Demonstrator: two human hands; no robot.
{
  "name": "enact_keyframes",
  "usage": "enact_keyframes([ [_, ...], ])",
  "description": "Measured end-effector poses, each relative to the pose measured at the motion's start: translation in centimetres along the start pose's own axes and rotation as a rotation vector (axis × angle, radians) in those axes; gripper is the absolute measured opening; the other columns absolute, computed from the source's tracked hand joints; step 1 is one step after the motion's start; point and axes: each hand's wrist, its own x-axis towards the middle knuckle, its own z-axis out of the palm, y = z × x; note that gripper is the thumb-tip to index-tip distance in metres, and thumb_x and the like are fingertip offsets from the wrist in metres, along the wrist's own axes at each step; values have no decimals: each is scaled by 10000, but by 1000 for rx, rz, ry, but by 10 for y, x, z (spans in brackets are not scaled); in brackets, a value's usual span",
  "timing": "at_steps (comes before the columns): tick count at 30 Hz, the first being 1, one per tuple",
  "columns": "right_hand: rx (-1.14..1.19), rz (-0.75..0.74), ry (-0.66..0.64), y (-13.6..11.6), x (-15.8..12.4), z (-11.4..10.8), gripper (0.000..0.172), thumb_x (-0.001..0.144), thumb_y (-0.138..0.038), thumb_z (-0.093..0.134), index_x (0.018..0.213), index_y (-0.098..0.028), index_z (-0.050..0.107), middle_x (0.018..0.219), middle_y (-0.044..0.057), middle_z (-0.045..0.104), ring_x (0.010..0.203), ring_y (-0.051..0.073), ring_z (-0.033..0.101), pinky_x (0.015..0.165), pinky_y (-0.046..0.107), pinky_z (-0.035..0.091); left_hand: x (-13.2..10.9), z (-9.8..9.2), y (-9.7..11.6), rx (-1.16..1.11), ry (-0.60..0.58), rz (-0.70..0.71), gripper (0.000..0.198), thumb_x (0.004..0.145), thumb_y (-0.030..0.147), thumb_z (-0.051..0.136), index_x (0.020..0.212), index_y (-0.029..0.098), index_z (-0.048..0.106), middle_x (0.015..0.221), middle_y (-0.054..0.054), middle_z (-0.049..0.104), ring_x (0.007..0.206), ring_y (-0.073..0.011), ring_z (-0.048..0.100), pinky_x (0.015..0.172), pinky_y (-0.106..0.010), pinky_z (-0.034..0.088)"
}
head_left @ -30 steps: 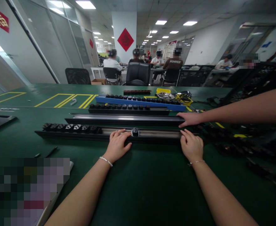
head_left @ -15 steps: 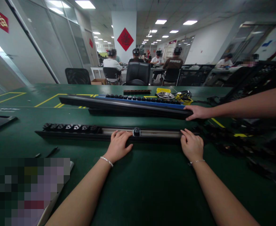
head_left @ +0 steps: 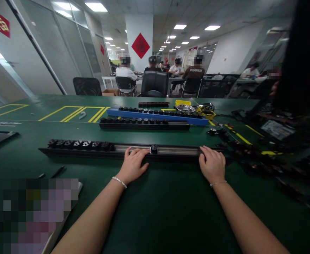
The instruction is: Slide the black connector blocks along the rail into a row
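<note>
A long black channel rail lies across the green table in front of me, with a row of dark blocks in its left part. Farther right, one small black block with bright metal edges sits alone in the bare metal track. My left hand rests over the rail, fingers stretched out and thumb apart, its fingertips against the left side of that lone block. Near the rail's right end, my right hand is closed on the rail, fingers over its top; part of the grip is hidden.
Behind lie a second black rail and a blue rail, both with dark blocks. Loose dark parts spread on the right. A metal dish stands farther back. At front left is a blurred-out flat item. People sit beyond the table.
Another person's hand and the long black piece it held over the back rails are gone; a dark shape now covers the upper right. My right hand has shifted slightly left.
</note>
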Motion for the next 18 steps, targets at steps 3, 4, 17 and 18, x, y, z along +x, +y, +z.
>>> enact_keyframes([
  [3,63,-101,-35,-10,0,-1,384,851,-288,367,1144,-183,592,1166,76,610,1083,224,511,990,431,311,0,0,0,-9,-1,-2,467,785,273,539,1240,286,435,1250,-18,580,1151,-230,477,1075,-516,108],
  [4,88,-124,-51,-14,0,-1,385,851,-285,368,1147,-177,590,1166,78,609,1082,219,514,979,412,329,0,1,0,-13,-2,-2,470,783,272,540,1241,287,434,1250,-17,580,1148,-231,478,1075,-518,105],
  [17,351,-98,-186,-125,8,11,383,821,-374,462,1118,-170,593,1149,86,616,1099,222,500,991,407,300,1,0,1,-20,-6,-17,477,778,254,537,1238,311,423,1224,8,597,1104,-219,504,1088,-540,49],
  [18,352,-83,-195,-134,8,12,380,814,-391,475,1107,-181,595,1145,83,618,1102,229,497,1002,429,272,1,0,2,-18,-9,-19,475,777,253,537,1235,311,425,1221,8,599,1103,-219,505,1088,-543,48],
])
